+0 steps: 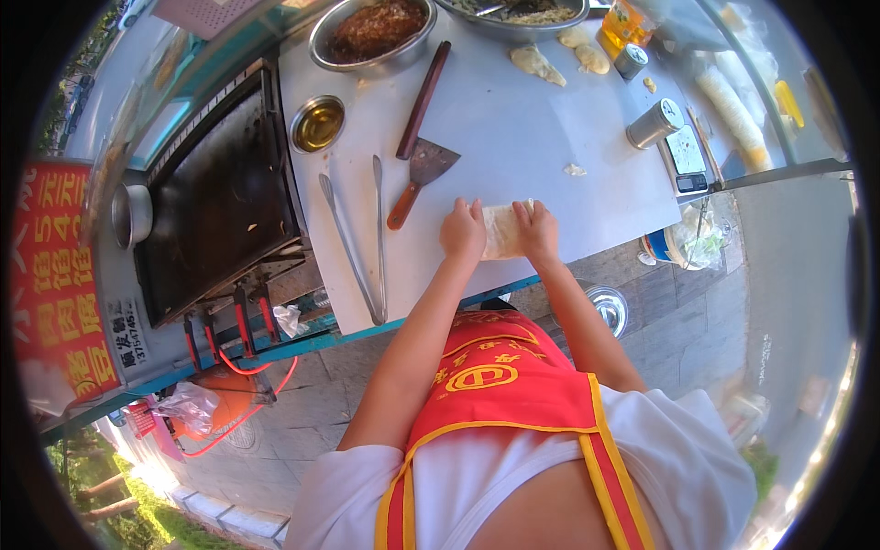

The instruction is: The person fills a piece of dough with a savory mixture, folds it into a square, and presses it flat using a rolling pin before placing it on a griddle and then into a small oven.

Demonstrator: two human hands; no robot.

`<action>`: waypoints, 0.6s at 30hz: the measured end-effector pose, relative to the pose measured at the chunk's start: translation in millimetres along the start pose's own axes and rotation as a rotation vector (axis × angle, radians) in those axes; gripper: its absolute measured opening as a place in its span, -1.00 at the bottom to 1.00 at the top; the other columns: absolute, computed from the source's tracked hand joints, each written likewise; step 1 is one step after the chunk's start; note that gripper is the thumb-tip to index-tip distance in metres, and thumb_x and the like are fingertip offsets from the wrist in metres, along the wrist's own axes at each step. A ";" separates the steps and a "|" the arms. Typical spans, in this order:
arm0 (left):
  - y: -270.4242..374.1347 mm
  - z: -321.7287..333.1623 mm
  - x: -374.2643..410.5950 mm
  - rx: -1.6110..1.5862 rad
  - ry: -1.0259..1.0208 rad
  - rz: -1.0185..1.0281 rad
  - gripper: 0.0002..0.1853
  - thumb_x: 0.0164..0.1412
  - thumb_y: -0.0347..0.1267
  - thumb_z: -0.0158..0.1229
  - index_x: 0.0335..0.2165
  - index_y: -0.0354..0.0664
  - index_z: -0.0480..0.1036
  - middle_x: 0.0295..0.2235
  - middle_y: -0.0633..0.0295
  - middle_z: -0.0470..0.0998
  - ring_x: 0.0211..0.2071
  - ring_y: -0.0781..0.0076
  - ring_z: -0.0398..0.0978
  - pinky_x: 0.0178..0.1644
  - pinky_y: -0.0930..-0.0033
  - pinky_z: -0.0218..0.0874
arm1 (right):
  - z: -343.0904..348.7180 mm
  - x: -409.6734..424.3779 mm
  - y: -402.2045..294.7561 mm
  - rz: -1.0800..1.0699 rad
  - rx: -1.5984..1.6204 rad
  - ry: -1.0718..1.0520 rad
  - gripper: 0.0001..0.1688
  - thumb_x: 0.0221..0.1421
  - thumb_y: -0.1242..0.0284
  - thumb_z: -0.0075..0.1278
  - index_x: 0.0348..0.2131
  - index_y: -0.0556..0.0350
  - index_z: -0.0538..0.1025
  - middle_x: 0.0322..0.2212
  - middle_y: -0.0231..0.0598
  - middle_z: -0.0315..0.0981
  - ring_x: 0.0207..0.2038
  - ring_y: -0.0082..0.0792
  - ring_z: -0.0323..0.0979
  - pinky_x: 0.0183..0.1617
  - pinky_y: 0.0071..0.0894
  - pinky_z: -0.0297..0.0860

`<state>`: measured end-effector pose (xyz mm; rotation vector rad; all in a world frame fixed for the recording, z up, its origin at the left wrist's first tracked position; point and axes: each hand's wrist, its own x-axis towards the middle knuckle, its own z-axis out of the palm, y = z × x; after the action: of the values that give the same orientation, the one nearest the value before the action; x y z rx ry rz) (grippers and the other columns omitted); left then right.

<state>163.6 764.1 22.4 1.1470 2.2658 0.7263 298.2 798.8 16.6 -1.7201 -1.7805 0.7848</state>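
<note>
A flat, pale sheet of dough (502, 232) lies at the near edge of the white work surface, between my two hands. My left hand (464, 232) grips its left side and my right hand (537, 232) its right side, with fingertips at the upper corners. To the left of the hands rest a scraper with an orange handle (404, 205), a long wooden-handled tool (424, 100) and long metal tongs (354, 251). A small scrap of dough (575, 169) lies up and to the right.
A dark griddle (216, 199) stands at the left, beside a metal bowl of oil (318, 125). Bowls of brown filling (378, 31) and other filling (522, 14), dough pieces (538, 64), a metal shaker (655, 124) and a digital scale (687, 157) stand farther back.
</note>
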 end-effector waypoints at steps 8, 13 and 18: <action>38.0 -76.5 -42.4 -0.404 0.211 0.153 -0.68 0.25 -0.25 0.10 -0.47 -0.29 0.33 -0.63 0.09 0.44 -0.61 0.26 0.41 -0.47 0.32 0.23 | -104.0 -1.6 -54.3 -0.037 0.215 0.047 -0.62 0.21 0.28 0.00 -0.48 0.25 0.34 -0.63 0.09 0.31 -0.56 0.11 0.24 -0.47 -0.26 0.27; 31.4 -79.5 -43.2 -0.421 0.302 0.192 -0.71 0.22 -0.28 0.15 -0.47 -0.30 0.35 -0.67 0.16 0.42 -0.62 0.47 0.38 -0.48 0.42 0.22 | -113.2 2.1 -42.1 -0.093 0.207 0.063 -0.65 0.19 0.27 0.03 -0.45 0.22 0.37 -0.63 0.03 0.33 -0.58 0.01 0.25 -0.47 -0.28 0.28; 14.5 -73.8 -47.2 -0.402 0.322 0.167 -0.72 0.21 -0.29 0.16 -0.47 -0.30 0.37 -0.66 0.19 0.45 -0.62 0.50 0.39 -0.48 0.41 0.24 | -108.6 10.1 -29.8 -0.092 0.219 0.029 -0.67 0.19 0.27 0.03 -0.43 0.19 0.40 -0.62 0.02 0.35 -0.57 0.02 0.28 -0.45 -0.28 0.29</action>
<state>149.7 714.8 95.0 1.0881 2.1405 1.4489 356.3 812.8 112.6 -1.4895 -1.6741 0.8754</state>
